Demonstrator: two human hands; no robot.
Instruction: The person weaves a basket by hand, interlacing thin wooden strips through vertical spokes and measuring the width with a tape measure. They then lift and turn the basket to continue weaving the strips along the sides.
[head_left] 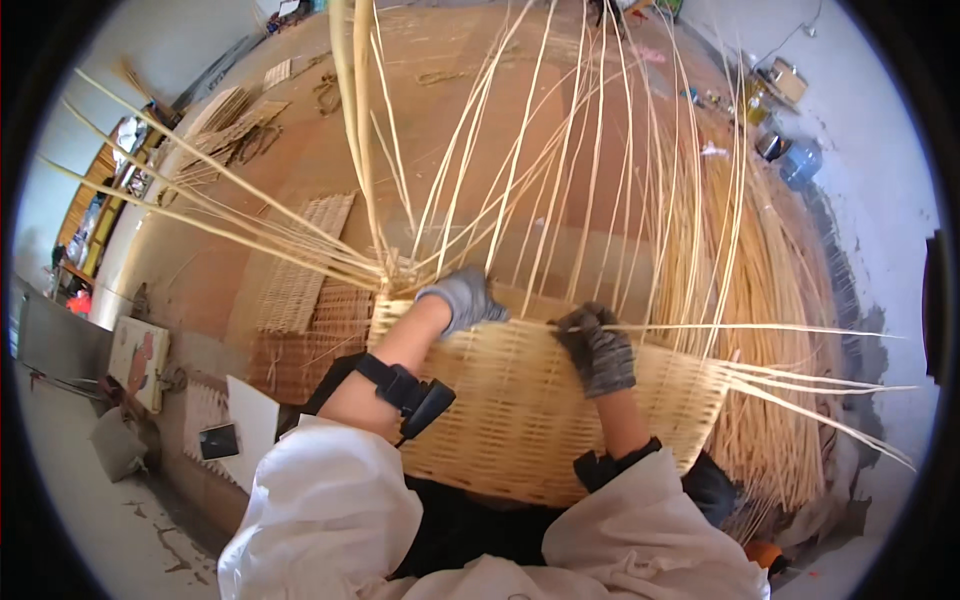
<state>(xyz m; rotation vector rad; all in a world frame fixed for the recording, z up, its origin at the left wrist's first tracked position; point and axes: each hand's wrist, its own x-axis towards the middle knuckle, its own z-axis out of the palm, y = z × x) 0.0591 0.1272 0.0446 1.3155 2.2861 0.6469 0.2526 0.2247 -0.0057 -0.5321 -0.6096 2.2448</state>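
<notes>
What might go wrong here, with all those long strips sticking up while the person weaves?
The loose strips fan up toward the head, so one might spring back at the face. The right hand grips a thin strip that may snap or slip. The woven panel rests on the lap, steadied by the left hand, and might slide.
</notes>
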